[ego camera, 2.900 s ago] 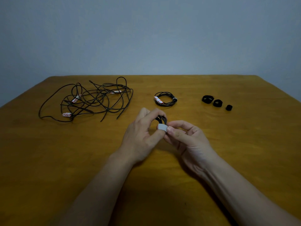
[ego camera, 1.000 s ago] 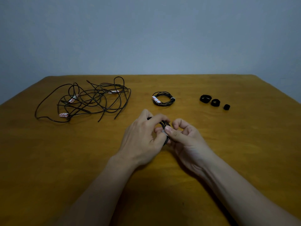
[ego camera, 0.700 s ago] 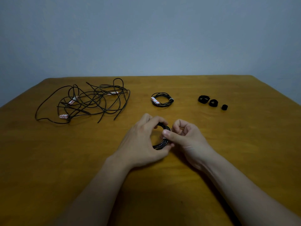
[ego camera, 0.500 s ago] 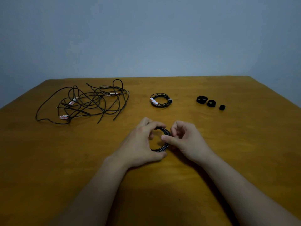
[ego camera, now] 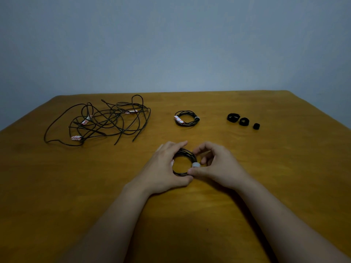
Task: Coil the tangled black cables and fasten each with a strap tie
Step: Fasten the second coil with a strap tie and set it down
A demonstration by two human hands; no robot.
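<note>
The left grip (ego camera: 164, 168) is curling round the near and left side of a small black coil (ego camera: 188, 153), thumb underneath and fingers over the top, holding it just above the bench (ego camera: 266, 168) or resting it there; I cannot tell which. The right grip (ego camera: 220, 166) is closing on the coil's right side, its thumb and curled fingers pinching at a grey strap tie (ego camera: 196, 165) that is sitting round the bundled turns.

The main hazard is sitting right here. If the strap's loose end is not lying flat on itself, it is probably going to peel open as soon as the pinch is eased, and the turns will be springing apart. Thin cable like this is likely to be stiff enough to unwind. A stray turn may also be slipping outside the band where the left fingers are hiding it, so the bundle could be looking secure while one loop is hanging free. Pulling the strap sideways to tighten it risks dragging it along the cable instead of cinching.

Farther off, a finished coil (ego camera: 178, 119) is lying in the middle of the bench, apart from both hands. To its right, three spare strap ties (ego camera: 244, 122) are waiting in a short row. Far left, the tangled cables (ego camera: 106, 120) are sprawling in loose crossing loops; tugging one end there is likely to be tightening knots instead of freeing a length.
</note>
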